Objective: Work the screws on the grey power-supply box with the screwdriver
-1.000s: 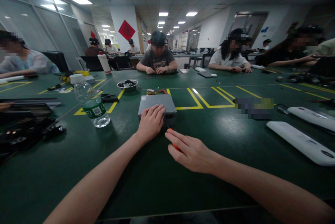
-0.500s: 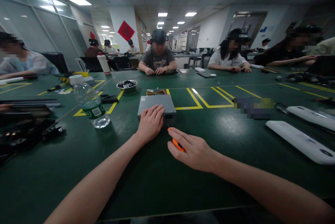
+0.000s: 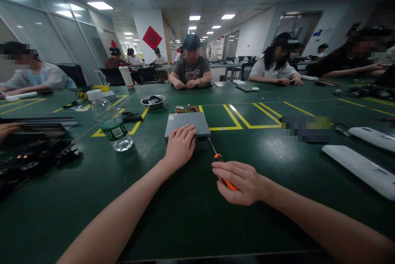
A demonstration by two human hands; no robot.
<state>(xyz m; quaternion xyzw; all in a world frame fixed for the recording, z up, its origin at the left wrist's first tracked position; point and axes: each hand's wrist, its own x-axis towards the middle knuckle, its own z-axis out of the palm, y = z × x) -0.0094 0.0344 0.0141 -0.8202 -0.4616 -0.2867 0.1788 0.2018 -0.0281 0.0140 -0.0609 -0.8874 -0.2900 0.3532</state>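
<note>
A grey metal computer power supply [image 3: 188, 122] lies on the green table in front of me, its coloured wires bunched at the far side. My left hand [image 3: 181, 144] holds it by the near edge, fingers over the top and the thumb hidden. In my right hand [image 3: 239, 181] is a screwdriver [image 3: 218, 158] with an orange and black handle, fingers wrapped round it. Its thin shaft points up and leftward to the power supply's near right corner. Whether the tip touches the case I cannot tell.
A water bottle [image 3: 114, 126] and a metal bowl of small parts [image 3: 152, 101] stand to the left. Dark parts [image 3: 33, 155] lie at far left. White long casings [image 3: 359, 169] lie at right. Yellow tape [image 3: 225, 128] marks the table. A person [image 3: 191, 66] sits opposite.
My right hand has drawn back to the right with the screwdriver, so more of its shaft shows. My left hand stays on the power supply. The view has shifted slightly.
</note>
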